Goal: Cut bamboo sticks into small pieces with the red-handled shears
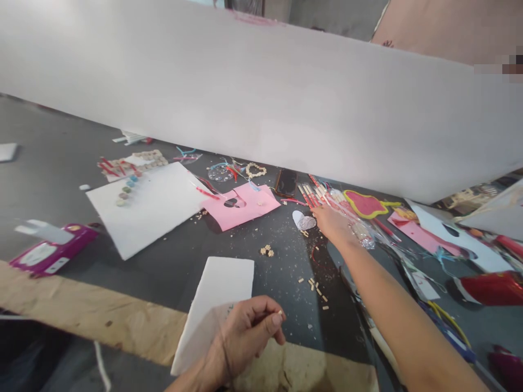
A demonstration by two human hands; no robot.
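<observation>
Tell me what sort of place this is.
Probably a craft workspace: a pink paper sheet, a small heart-shaped cutout and scattered beige pieces lie on a dark tabletop.

"From my remote station, I find the broad white rectangular board (163, 204) far left. Nearer you?"

"Left of it and nearer, I have the purple boxy plastic case (57, 250)."

"Beside the board's right end I get the pink paper sheet (259, 212); behind that, right, the black flat phone (286, 182)."

"Right of the phone, I see the slim red-and-pale sticks (304, 193), the white paper heart (300, 219) just nearer."
</observation>
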